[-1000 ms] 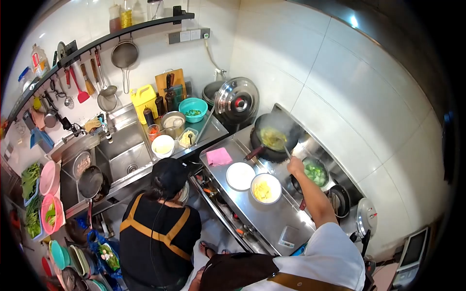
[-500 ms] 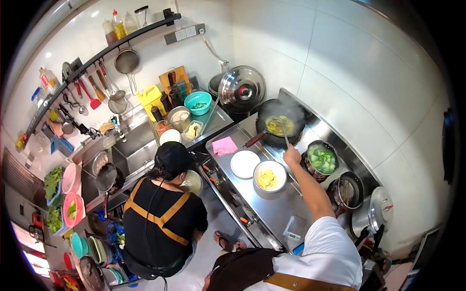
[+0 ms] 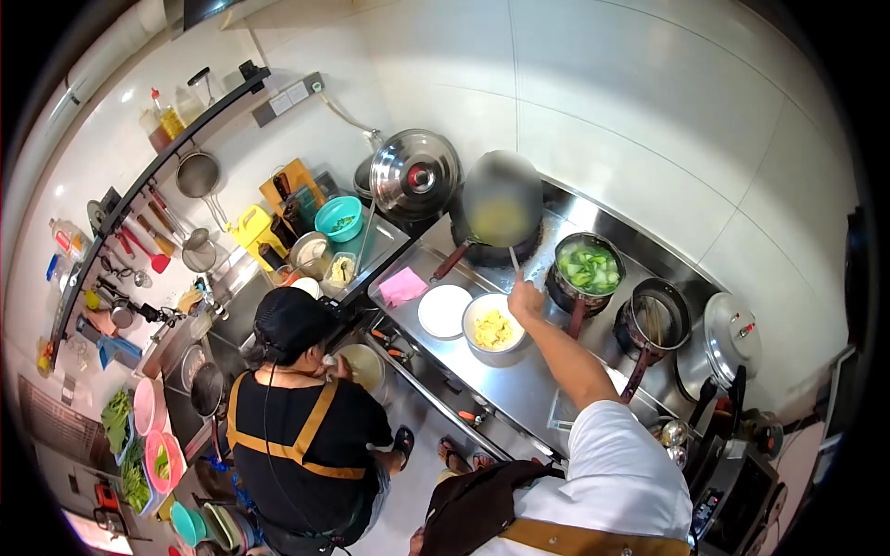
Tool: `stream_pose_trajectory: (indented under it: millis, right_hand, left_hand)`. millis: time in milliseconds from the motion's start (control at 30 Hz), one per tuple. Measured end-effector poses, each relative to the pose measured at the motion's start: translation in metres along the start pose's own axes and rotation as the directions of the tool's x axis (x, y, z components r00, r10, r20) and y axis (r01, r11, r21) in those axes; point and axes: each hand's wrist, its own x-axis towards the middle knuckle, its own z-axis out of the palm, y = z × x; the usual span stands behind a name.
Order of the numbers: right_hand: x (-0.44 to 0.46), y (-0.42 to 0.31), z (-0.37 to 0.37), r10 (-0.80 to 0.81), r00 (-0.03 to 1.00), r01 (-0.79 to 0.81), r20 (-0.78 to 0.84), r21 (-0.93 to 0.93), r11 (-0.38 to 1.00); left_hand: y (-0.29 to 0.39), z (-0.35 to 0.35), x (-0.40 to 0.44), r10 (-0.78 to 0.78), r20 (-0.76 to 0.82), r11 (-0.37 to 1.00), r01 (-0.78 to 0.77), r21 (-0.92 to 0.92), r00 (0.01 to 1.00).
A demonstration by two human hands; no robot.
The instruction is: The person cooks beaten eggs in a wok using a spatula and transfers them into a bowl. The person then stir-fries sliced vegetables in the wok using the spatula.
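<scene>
My right hand is closed around the pale handle of a long-handled cooking tool. The tool reaches into a dark wok on the back burner, over yellowish-green food. Blur covers the wok, so the tool's head cannot be made out. Just left of my wrist stands a white bowl of yellow scrambled-egg-like food, beside a white plate. To the right, a pot holds green vegetables. Only a sliver of my left hand shows at the bottom edge; its fingers are hidden.
A co-worker in a dark cap bends over at the left, one hand near the chin. On the counter lies a pink cloth. Another pot and a lidded pressure cooker stand right. A large lid leans behind.
My view has turned, shifting the scene mostly left. My right hand still grips the tool in the wok, which is now blurred. The co-worker has turned and raised a hand toward the chin.
</scene>
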Motion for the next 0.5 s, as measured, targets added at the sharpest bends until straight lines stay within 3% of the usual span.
stream_pose_trajectory:
  millis: [300,500]
  right_hand:
    - [-0.002,0.002,0.007,0.054,0.987,-0.087,0.154,0.219,0.972]
    - [0.003,0.009,0.038,0.074,0.995,-0.095,0.073,0.353,0.931]
  left_hand:
    - [0.010,0.000,0.009,0.006,0.009,1.000,-0.006,-0.006,1.000]
    - [0.007,-0.004,0.003,0.005,0.006,1.000,-0.005,-0.026,1.000]
